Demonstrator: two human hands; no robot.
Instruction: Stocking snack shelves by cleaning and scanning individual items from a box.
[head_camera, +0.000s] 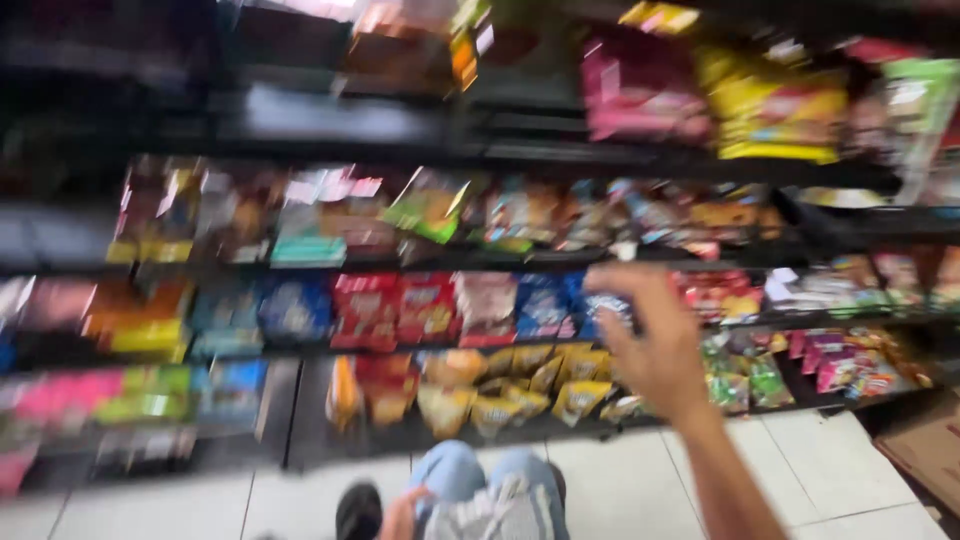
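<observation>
Head view, blurred: a small blue and white snack packet (605, 305) sits at the fingertips of the right hand (650, 345), raised before the middle shelf (420, 345). Fingers (625, 280) curl toward it; whether they grip it I cannot tell. Yellow bags (520, 385) lie below, over white floor tiles (620, 480).

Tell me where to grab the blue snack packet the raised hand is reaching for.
Probably its top edge, from the front: the blue packet stands upright on the shelf, neighbours close on both sides. The right hand is already there; blur hides finer detail.
</observation>
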